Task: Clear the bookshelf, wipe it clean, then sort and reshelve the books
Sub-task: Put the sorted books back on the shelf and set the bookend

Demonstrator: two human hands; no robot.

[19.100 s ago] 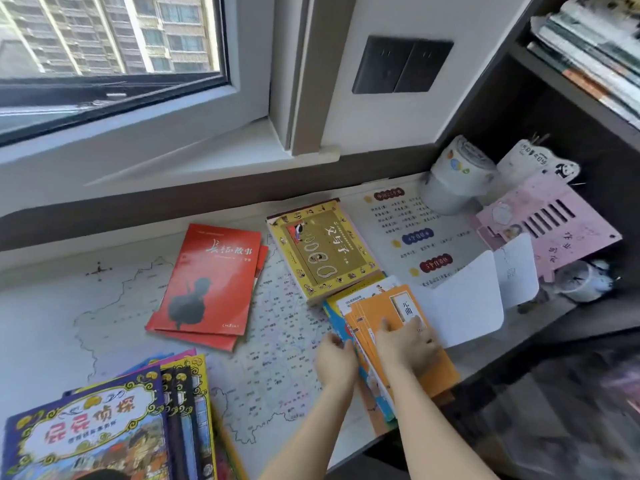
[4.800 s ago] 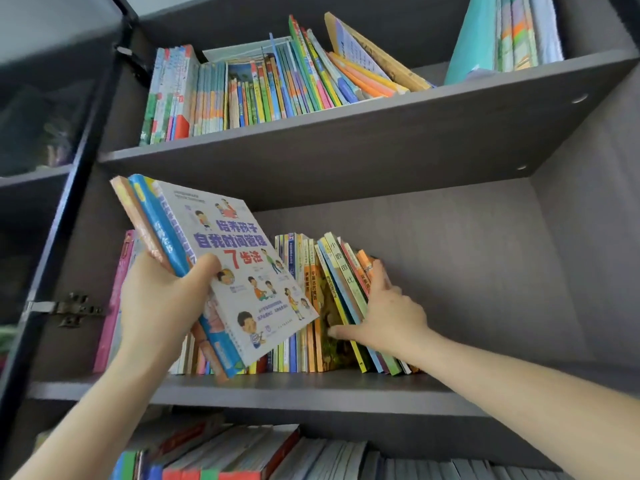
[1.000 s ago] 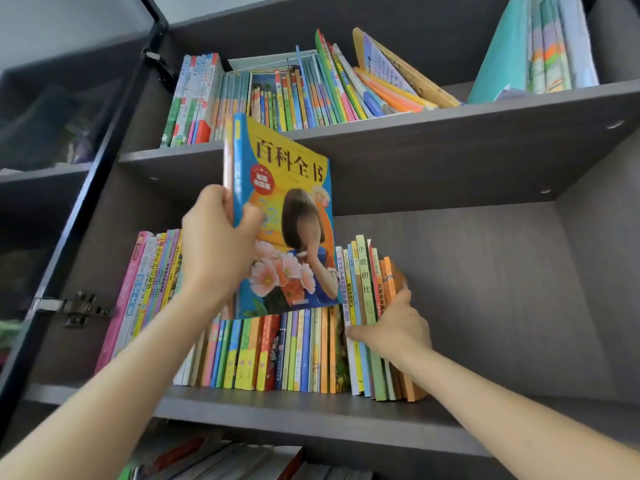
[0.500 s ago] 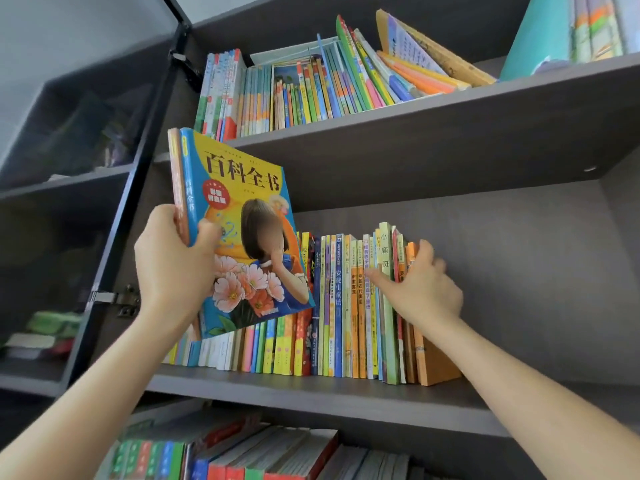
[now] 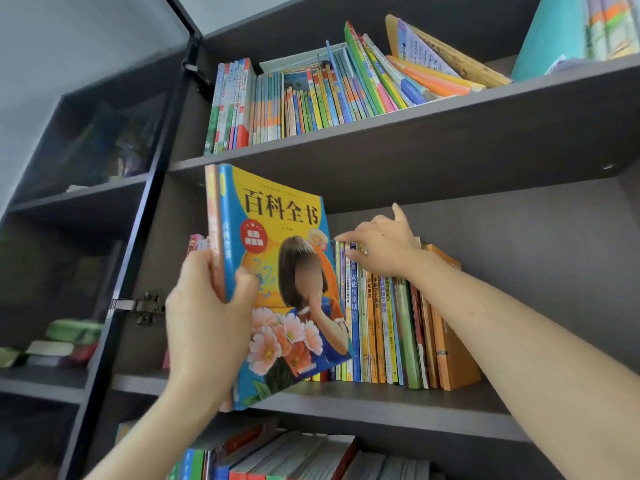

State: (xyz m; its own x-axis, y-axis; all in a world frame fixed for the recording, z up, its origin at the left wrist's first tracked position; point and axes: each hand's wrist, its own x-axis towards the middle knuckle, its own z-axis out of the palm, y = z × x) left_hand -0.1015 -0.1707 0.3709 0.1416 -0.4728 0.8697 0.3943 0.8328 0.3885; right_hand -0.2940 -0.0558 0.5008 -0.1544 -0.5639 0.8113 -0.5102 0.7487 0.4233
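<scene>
My left hand (image 5: 207, 317) grips two books by their spines: a yellow and blue picture book (image 5: 287, 271) with a child and flowers on its cover, and a thin orange one behind it. They hang upright in front of the middle shelf (image 5: 381, 403). My right hand (image 5: 381, 247) rests on the tops of the row of upright books (image 5: 391, 323) standing on that shelf, fingers curled over their top edges. The left end of the row is hidden behind the held books.
The shelf above (image 5: 415, 133) carries many thin books, those on the right leaning. More books (image 5: 277, 455) lie on the shelf below. A dark glass door (image 5: 104, 237) with a metal hinge (image 5: 142, 306) stands open at the left. Bare shelf board lies right of the row.
My right hand has climbed from the side of the row to the tops of the books. My left hand has brought the held books closer to the row.
</scene>
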